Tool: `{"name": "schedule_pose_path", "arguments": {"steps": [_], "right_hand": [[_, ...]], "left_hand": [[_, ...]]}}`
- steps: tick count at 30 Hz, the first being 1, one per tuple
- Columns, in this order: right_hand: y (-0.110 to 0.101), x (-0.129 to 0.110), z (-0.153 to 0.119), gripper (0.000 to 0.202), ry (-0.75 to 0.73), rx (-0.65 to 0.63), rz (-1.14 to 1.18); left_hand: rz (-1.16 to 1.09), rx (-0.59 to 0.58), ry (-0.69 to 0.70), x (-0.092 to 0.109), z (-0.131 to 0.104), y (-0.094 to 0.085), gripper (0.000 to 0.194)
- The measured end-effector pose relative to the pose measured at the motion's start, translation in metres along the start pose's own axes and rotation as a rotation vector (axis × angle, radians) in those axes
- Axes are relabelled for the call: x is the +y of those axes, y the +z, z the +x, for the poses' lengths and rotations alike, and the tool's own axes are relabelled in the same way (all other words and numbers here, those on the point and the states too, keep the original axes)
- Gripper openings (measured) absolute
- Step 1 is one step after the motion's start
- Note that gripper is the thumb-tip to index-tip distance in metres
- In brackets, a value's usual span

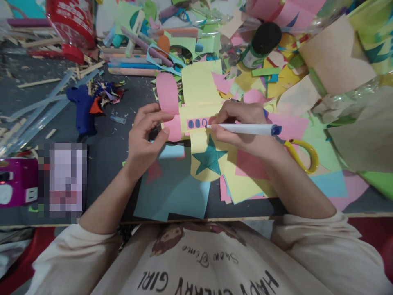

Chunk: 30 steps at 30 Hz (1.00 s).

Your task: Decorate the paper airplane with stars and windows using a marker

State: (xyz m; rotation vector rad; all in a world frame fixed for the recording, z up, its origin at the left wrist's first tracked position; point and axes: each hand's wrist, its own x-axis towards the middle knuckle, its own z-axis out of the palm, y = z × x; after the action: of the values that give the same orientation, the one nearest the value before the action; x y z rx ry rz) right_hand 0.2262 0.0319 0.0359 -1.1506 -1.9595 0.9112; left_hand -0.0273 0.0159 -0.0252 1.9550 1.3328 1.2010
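Observation:
A white marker [250,129] with a blue end is gripped in my right hand [241,121]. Its tip meets a narrow pink strip [194,124] on a yellow paper cutout [199,88]. Two filled blue ovals and one outlined oval show on that strip. My left hand [147,135] holds a rounded pink paper piece [174,128] at the cutout's left side, thumb below and fingers above. Another rounded pink piece [167,92] stands just above it. A teal star [210,156] decorates the cutout's lower flap.
Left lie a blue glue gun [82,108], clear glue sticks [50,98] and a purple box [18,182]. Yellow scissor handles [303,155] rest by my right forearm. Behind are several markers [132,65], a dark-capped green bottle [260,45] and paper scraps. Blue-grey paper [175,184] lies in front.

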Motion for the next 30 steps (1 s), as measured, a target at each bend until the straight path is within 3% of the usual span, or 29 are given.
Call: {"name": "schedule_pose_path", "arguments": {"steps": [4,9,16,25,30], "right_hand": [[-0.0019,0.0015,0.0007,0.02,0.036,-0.031,0.096],[-0.0048,0.0014,0.0026,0.022,0.11,0.048,0.166],[-0.0017,0.0034,0.0012,0.022,0.077,-0.005,0.143],[-0.0026,0.0033,-0.0004,0.023,0.083,-0.068,0.084],[-0.0045,0.0063,0.001,0.025,0.063,0.002,0.147]], "left_hand": [[-0.008,-0.002,-0.001,0.0037,0.0003,0.0002,0.029],[-0.032,0.021,0.001,0.0043,0.0006,0.0017,0.025],[-0.041,0.007,-0.013,-0.003,0.0006,0.002,0.042],[-0.036,0.036,0.067,-0.0015,0.0003,0.0032,0.023],[-0.036,0.043,0.075,-0.0029,0.0002,0.0047,0.018]]}}
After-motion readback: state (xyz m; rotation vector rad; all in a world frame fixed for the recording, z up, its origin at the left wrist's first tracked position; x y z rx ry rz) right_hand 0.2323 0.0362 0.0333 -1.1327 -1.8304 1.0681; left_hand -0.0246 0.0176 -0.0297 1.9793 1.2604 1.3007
